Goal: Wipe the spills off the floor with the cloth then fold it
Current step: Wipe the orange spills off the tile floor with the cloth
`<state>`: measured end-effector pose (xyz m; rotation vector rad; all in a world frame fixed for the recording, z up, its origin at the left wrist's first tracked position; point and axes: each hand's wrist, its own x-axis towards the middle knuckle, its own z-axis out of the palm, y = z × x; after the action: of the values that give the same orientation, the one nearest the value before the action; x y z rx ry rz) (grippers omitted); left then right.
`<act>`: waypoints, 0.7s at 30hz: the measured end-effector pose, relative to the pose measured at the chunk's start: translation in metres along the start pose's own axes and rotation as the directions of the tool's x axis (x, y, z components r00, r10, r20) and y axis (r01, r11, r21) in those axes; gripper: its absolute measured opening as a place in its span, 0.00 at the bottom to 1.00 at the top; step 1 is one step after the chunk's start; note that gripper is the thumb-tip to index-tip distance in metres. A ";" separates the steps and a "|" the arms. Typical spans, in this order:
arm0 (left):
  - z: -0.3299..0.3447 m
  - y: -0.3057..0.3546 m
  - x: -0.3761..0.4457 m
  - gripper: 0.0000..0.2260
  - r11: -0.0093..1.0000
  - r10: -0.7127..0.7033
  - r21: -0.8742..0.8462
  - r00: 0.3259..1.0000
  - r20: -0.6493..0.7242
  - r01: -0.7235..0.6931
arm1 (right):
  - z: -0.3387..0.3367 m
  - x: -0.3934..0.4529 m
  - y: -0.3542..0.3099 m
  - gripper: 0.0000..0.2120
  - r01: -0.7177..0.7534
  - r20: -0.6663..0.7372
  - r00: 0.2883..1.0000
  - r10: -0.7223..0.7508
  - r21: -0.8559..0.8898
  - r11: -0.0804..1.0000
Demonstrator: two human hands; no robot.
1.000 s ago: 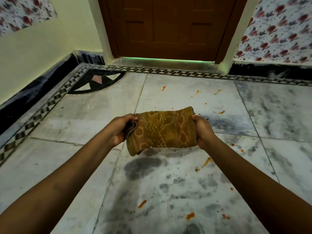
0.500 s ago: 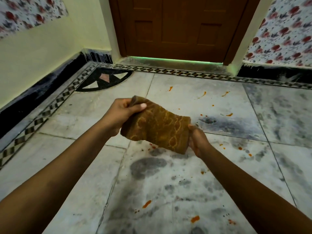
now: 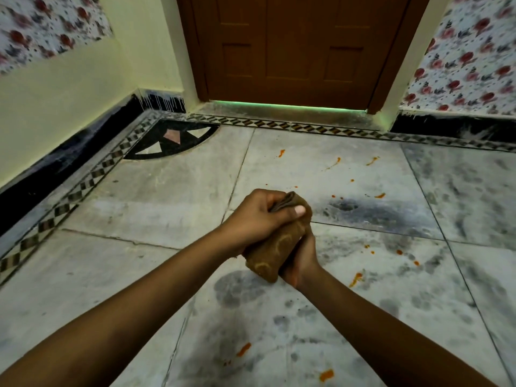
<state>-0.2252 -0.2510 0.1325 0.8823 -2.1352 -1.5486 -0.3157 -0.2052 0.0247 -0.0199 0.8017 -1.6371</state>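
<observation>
The brown cloth (image 3: 275, 247) is folded into a thick small bundle and it is held in the air above the floor (image 3: 156, 208), between both hands. The left hand (image 3: 257, 222) is on the upper left side of the bundle; its fingers curl around the top end, and the thumb presses on the folded layers there. The right hand (image 3: 300, 258) is on the lower right side, a little under the cloth, and its fingers wrap around the bundle from behind. So both hands grip the cloth, and they are very close together. Only the middle and the lower end of the cloth are visible between them. Orange spills (image 3: 356, 279) lie scattered on the grey marble floor, near and far from the hands. A brown door (image 3: 293, 48) stands behind.
</observation>
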 end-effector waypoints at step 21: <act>-0.012 -0.092 0.001 0.25 0.811 -0.528 -0.395 0.832 -0.173 0.432 | 0.007 0.002 -0.008 0.06 -0.012 -0.079 0.996 -0.041 -0.570 0.821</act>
<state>-0.1936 -0.2793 0.0497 1.4953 -1.4412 -1.8244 -0.3203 -0.2104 0.0337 -0.3839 1.3434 -1.3616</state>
